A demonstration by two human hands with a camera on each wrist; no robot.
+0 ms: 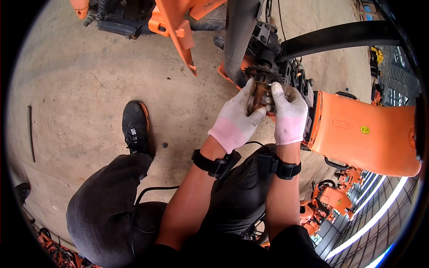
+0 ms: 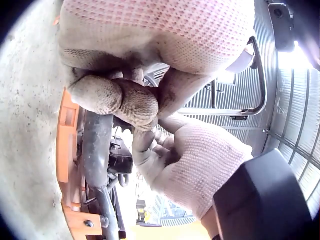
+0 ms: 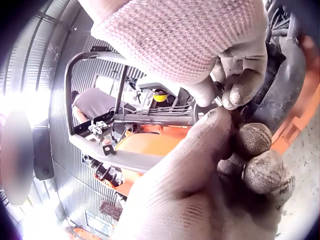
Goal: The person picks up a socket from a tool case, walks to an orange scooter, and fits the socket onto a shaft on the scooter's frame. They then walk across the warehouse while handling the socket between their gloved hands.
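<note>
Left hand (image 1: 232, 120): white-and-pink glove, fingers curled, pinching the rusty metal part (image 1: 259, 96) from one side. Right hand (image 1: 290, 111): thumb and bent fingers closed in on the other side; exact contact hidden by gloves. Opposed grips probably steady the part and allow fine fingertip control. Part lies between both hands, just beside toothed sprocket (image 1: 254, 69), near black frame tube (image 1: 239, 40). Wrists held low, likely keeping the part in sight.
</note>
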